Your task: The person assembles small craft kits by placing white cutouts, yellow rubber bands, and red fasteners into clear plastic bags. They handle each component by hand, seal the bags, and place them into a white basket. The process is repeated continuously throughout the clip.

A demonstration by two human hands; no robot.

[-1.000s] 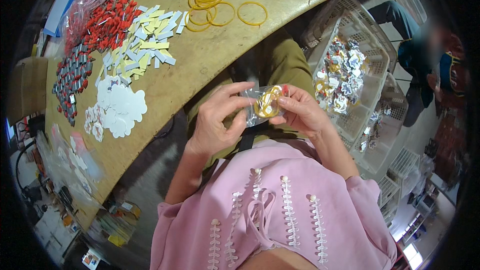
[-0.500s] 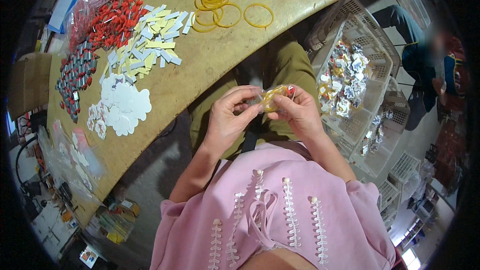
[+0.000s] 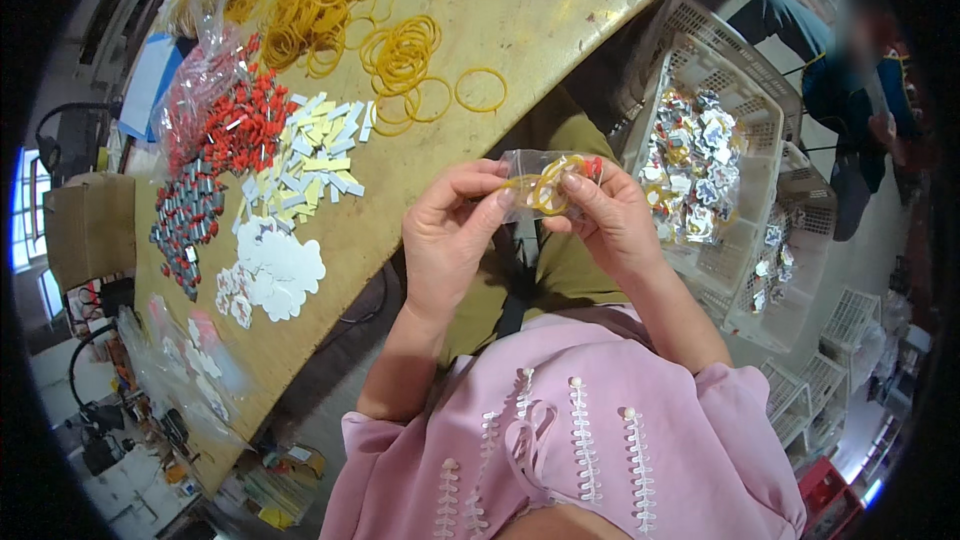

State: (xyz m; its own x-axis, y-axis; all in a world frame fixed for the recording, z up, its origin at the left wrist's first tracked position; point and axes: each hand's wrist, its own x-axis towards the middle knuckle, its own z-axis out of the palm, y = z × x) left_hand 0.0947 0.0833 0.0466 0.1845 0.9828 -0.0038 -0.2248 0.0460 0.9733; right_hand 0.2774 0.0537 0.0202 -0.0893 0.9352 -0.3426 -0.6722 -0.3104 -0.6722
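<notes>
So I was standing there watching, and both hands were up over the lap, close together, working one small clear plastic packet between them. The left hand had its fingers curled in, thumb and fingertips pinching the near end of the packet, while the right hand pinched the far end, with a yellow rubber band looped around the packet between the two grips. My guess was the two-sided hold kept the bundle tight so the band could stretch over it without the contents sliding out; I couldn't tell what was inside beyond a bit of red and gold. Everything else seemed laid out for easy reach: loose yellow rubber bands were scattered on the worn tabletop just beyond the left hand, with red-capped pieces, pale strips and white cut-out cards sorted into heaps further out to the left. Right beside the right hand sat a white plastic basket holding shiny filled packets, probably parked there so a packet could drop straight in. Another person sat well beyond the basket.
</notes>
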